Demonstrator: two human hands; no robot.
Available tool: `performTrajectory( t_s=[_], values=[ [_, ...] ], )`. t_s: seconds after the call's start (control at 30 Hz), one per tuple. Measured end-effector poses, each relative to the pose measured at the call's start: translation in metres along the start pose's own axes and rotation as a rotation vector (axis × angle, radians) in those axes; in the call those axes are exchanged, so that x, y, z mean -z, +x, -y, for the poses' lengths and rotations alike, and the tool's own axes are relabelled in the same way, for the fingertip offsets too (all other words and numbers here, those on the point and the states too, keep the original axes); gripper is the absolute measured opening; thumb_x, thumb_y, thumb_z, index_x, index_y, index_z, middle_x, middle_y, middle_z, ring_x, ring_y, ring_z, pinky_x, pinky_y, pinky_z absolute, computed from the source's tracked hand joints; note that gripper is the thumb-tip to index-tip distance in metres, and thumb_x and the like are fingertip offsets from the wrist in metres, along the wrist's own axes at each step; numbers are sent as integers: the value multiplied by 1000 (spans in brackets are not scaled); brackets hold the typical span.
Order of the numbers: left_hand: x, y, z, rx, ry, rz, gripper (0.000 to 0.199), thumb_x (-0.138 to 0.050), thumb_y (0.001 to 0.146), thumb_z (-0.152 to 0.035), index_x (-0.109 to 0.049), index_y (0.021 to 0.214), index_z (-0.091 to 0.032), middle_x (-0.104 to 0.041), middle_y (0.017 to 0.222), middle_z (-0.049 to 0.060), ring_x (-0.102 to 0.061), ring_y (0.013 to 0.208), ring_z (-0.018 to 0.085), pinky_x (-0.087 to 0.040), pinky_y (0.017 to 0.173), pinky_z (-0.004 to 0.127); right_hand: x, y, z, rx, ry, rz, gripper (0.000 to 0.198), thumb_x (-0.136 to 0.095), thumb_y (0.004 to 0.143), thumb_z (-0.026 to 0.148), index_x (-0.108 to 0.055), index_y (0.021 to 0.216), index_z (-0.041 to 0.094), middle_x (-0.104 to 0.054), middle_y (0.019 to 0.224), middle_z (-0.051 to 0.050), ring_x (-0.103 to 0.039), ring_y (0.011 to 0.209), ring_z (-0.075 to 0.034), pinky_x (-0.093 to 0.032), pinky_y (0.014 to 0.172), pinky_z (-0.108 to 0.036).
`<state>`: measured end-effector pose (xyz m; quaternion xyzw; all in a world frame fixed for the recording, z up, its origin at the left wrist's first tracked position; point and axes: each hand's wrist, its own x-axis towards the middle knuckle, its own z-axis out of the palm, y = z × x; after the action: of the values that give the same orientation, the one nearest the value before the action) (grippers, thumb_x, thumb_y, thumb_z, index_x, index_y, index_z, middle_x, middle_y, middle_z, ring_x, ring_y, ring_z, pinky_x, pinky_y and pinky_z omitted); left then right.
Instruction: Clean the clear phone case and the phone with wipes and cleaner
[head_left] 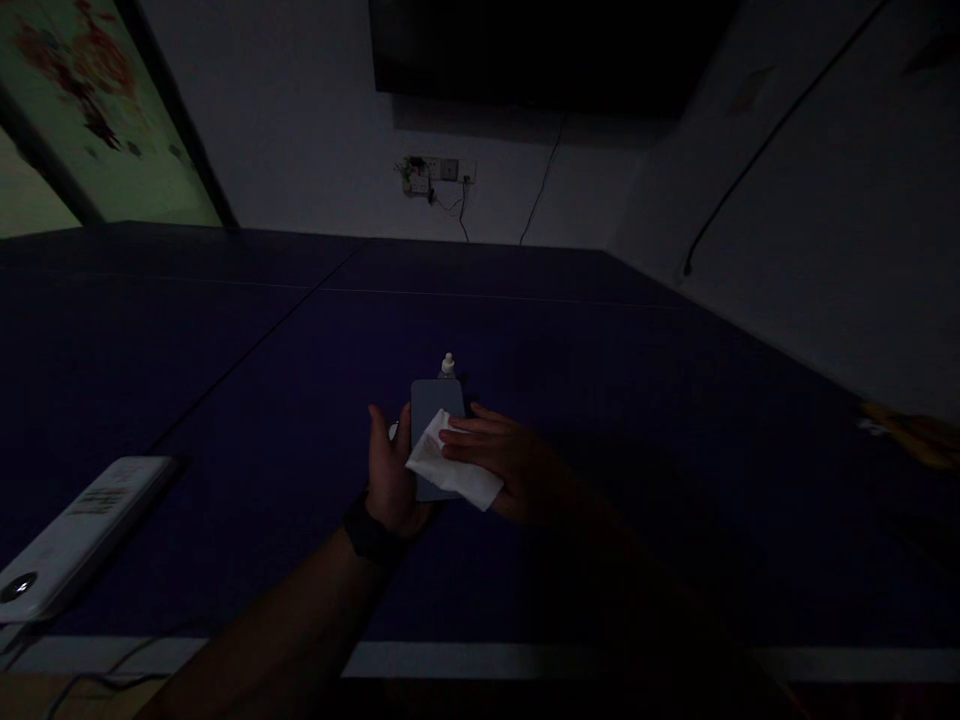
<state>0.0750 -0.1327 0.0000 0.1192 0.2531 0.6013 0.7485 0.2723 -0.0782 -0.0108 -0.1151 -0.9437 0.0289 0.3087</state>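
A flat grey-blue phone (433,398) lies face up across the palm of my left hand (390,475), tilted up toward me. The left thumb stands out to the side, and the other fingers are mostly hidden behind the phone. My right hand (517,468) holds a white tissue (454,473) flat against the lower part of the phone, with its fingertips resting on top of the cloth. Just past the phone's top edge stands a small bottle with a white cap (448,366). A small white item (393,431), partly covered, shows by the left thumb.
Both hands are above a dark blue table (300,400). A long white power bank (86,530) lies at the left with cables (112,680) near it. Wall sockets (442,170) and a dark television (555,50) are at the back. A yellowish bundle (919,437) lies far right.
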Motion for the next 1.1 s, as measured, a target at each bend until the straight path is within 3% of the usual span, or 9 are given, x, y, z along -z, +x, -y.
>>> performTrajectory(
  t_s=[0.13,0.23,0.33,0.47,0.57,0.67,0.77,0.87,1.1],
  values=[
    [1,1,2,-6,13,14,75,-34,106,-72,-51,160,-22,-78,131,14,-76,116,31,-58,102,44,0,-3,-4,-13,22,-92,39,-66,93,25,-69,132,23,-81,131,-9,-74,129,-27,-46,123,-59],
    [2,2,3,-5,3,20,77,-38,105,-73,-51,160,-22,-78,130,15,-76,116,33,-57,103,45,2,-2,-4,-81,-7,-13,51,-66,92,24,-64,143,21,-74,144,-13,-66,140,-29,-45,125,-58],
    [2,3,3,0,-8,5,77,-37,104,-74,-51,160,-23,-78,129,15,-76,115,32,-57,102,44,2,0,-3,-9,13,72,52,-67,92,25,-64,144,20,-71,147,-14,-61,146,-30,-45,126,-56],
    [-1,3,2,6,-6,-9,74,-32,107,-72,-53,158,-22,-78,128,14,-76,116,32,-57,102,44,2,-1,-3,-40,8,-13,45,-68,93,25,-67,138,23,-78,137,-11,-70,135,-29,-47,123,-59],
    [-2,3,2,0,5,-16,74,-33,106,-73,-53,157,-23,-78,125,14,-76,116,32,-57,103,46,0,1,-1,-102,-12,-4,54,-64,94,23,-62,148,19,-71,148,-15,-63,144,-31,-46,124,-61],
    [0,3,2,1,-5,0,75,-37,104,-74,-52,158,-23,-78,128,14,-76,115,32,-58,102,45,-2,1,0,-10,43,32,51,-64,94,23,-64,145,20,-73,145,-13,-62,144,-29,-44,126,-58],
    [2,4,3,6,4,15,75,-37,104,-74,-52,158,-24,-77,131,15,-76,115,33,-59,101,47,-1,-4,-4,-20,25,-96,44,-66,95,23,-66,139,23,-80,132,-10,-72,133,-28,-46,123,-60],
    [3,3,3,13,14,31,75,-39,103,-75,-52,158,-26,-77,131,14,-76,116,34,-59,101,49,0,-7,-5,-87,-18,-201,45,-64,96,29,-64,141,23,-79,135,-11,-72,132,-28,-49,122,-58],
    [11,6,-1,10,-73,31,79,-40,102,-77,-48,159,-24,-79,119,13,-78,110,30,-58,101,44,-17,12,23,58,34,11,56,-61,97,32,-59,151,15,-68,152,-15,-59,148,-28,-47,125,-50]
  ],
)
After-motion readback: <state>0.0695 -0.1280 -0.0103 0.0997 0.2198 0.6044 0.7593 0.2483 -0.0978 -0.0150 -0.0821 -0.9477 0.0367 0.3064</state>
